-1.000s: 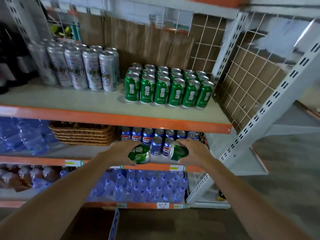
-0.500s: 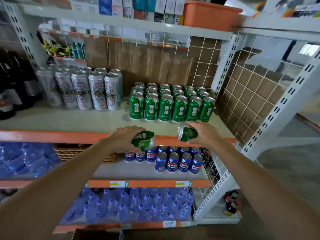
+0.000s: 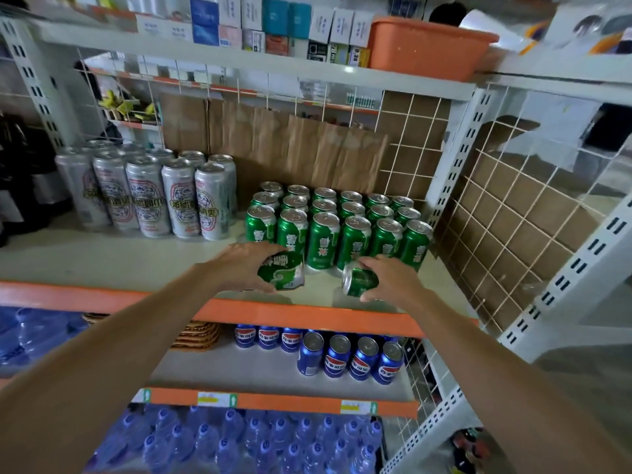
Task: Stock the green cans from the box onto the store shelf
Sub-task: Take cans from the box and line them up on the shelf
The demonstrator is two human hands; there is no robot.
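My left hand (image 3: pixel 239 265) grips a green can (image 3: pixel 284 273) lying sideways, its base pointing right, just above the shelf board (image 3: pixel 136 265). My right hand (image 3: pixel 390 278) grips a second green can (image 3: pixel 359 282), tilted with its silver top toward the left. Both cans hover over the front of the shelf, right in front of a block of upright green cans (image 3: pixel 338 224) standing in several rows. The box is out of view.
Tall silver cans (image 3: pixel 160 193) stand left of the green block. A white wire grid (image 3: pixel 506 234) and a shelf post (image 3: pixel 455 159) close the right side. Blue cola cans (image 3: pixel 345 354) fill the shelf below, water bottles (image 3: pixel 239 443) under that. An orange tub (image 3: pixel 427 46) sits overhead.
Both hands have risen from the level of the lower shelf to the upper shelf and moved forward with their cans, close to the front row of green cans.
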